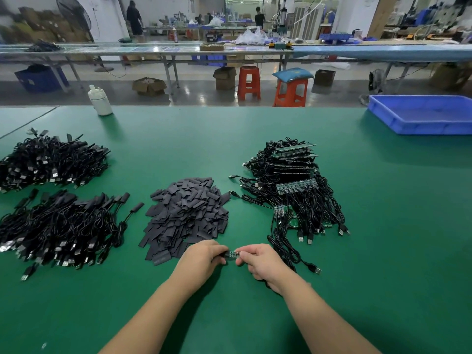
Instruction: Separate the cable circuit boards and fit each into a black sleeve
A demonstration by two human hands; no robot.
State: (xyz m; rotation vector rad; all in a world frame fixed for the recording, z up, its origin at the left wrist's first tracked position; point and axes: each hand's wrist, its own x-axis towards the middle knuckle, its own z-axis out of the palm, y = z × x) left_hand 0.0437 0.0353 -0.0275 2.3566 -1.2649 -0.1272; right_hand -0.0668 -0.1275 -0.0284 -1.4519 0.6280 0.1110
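Note:
Low over the green table, my left hand [204,256] pinches a black sleeve [224,254]. My right hand [259,261] pinches a small green circuit board [233,253] whose left end meets the sleeve's mouth. The board's black cable [288,254] trails to the right from under my right hand, ending in a USB plug. Just beyond my hands lies a heap of flat black sleeves [186,215]. To the right sits a pile of cables with joined green boards [293,190].
Two heaps of sleeved black cables [53,226] fill the left side of the green table [383,251]. A white bottle [100,100] stands at the far edge, and a blue tray [421,114] sits far right. Stools, benches and people are beyond.

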